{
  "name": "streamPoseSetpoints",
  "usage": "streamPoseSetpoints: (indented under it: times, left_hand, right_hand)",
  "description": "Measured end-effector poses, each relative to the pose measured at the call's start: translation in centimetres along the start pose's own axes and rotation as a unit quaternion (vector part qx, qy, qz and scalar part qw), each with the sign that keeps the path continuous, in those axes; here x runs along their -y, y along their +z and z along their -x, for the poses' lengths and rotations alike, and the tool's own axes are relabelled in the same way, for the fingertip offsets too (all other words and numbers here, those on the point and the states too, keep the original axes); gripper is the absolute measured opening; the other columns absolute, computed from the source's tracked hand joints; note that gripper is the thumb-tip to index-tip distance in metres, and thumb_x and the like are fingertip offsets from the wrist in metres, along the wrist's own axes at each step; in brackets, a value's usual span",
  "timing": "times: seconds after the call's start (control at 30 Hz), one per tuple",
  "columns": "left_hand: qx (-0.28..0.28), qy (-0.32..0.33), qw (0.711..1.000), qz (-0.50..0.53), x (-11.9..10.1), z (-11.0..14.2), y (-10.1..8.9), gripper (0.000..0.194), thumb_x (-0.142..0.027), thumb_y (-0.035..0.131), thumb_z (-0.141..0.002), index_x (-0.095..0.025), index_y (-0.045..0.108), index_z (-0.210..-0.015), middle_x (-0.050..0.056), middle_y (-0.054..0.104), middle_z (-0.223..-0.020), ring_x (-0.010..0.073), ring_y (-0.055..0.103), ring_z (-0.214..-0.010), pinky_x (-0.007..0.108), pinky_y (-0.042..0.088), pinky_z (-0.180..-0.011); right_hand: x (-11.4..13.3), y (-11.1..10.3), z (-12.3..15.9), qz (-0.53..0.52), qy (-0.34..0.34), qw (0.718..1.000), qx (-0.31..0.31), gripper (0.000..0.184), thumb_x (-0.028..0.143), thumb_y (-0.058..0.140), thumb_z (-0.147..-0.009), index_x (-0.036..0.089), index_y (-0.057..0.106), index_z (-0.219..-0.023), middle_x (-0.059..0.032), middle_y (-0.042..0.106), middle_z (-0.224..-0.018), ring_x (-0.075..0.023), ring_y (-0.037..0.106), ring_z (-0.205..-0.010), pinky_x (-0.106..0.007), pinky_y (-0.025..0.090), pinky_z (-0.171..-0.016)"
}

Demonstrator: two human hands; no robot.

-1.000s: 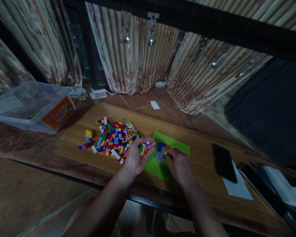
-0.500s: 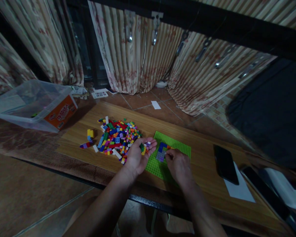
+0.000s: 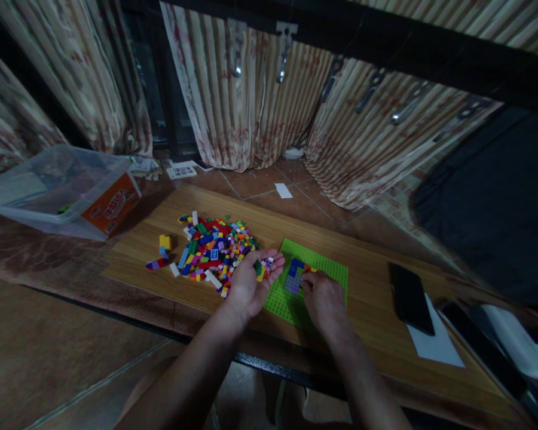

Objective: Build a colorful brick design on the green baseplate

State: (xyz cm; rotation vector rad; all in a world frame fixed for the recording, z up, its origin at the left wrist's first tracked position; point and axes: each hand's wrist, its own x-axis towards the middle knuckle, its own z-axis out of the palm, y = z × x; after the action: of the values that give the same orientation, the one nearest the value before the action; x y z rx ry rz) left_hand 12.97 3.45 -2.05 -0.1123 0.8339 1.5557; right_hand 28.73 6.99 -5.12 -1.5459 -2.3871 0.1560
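Note:
My left hand (image 3: 245, 285) is palm up and cupped, holding several small toy bricks (image 3: 260, 273) in green, yellow, orange and white. Its fingertips hover by the left edge of a green studded baseplate (image 3: 280, 301). On that plate sits a low patch of joined bricks (image 3: 293, 279) in blue, grey and purple, with some orange at its far side. My right hand (image 3: 326, 301) is over the plate, thumb and forefinger pinched together at the patch's right side. Whatever lies between those fingertips is too small and hidden to name.
A loose heap of mixed bricks (image 3: 213, 248) lies left of the plate on the wooden board (image 3: 363, 310). Farther left stands a clear plastic bin (image 3: 58, 197) with an orange label. A black phone (image 3: 410, 295) rests partly on white paper (image 3: 437, 346) at right.
Both hands stay almost in place. My right fingertips remain pinched at the brick patch, with only a very slight shift; the bricks in my left palm look the same.

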Motion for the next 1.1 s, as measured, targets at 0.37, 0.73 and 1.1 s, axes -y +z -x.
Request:
streamPoseSetpoints:
  times: [0.37,0.73,1.1]
  left_hand:
    - [-0.004,-0.005,1.0,-0.009,-0.1,0.1,0.2,0.014,-0.014,0.052,-0.076,-0.009,0.065,-0.074,0.012,0.069,-0.08,0.0154,0.065,-0.074,0.027,0.053,-0.077]
    - [-0.007,-0.001,1.0,-0.016,0.0,0.1,0.1,0.013,-0.013,0.053,-0.075,-0.009,0.065,-0.076,0.011,0.069,-0.083,0.0154,0.066,-0.076,0.026,0.053,-0.075]
    - [0.039,-0.053,0.996,-0.052,0.2,0.8,0.4,0.022,-0.02,0.049,-0.08,-0.007,0.067,-0.082,0.016,0.07,-0.092,0.0214,0.068,-0.086,0.032,0.054,-0.081]
  right_hand:
    - [-1.5,-1.1,-0.1,-0.115,0.104,0.988,-0.01,0.02,0.03,0.057,-0.079,0.016,0.068,-0.089,-0.0077,0.068,-0.09,-0.0199,0.063,-0.077,-0.033,0.046,-0.074]
    - [-2.1,0.4,-1.0,-0.204,0.168,0.964,0.02,0.021,0.034,0.065,-0.072,0.017,0.068,-0.084,-0.006,0.069,-0.084,-0.0195,0.063,-0.077,-0.033,0.047,-0.074]
    - [-1.8,0.8,-1.3,-0.202,0.153,0.967,0.0,0.012,0.025,0.066,-0.069,0.018,0.067,-0.078,-0.0049,0.067,-0.08,-0.0183,0.061,-0.071,-0.033,0.047,-0.071]
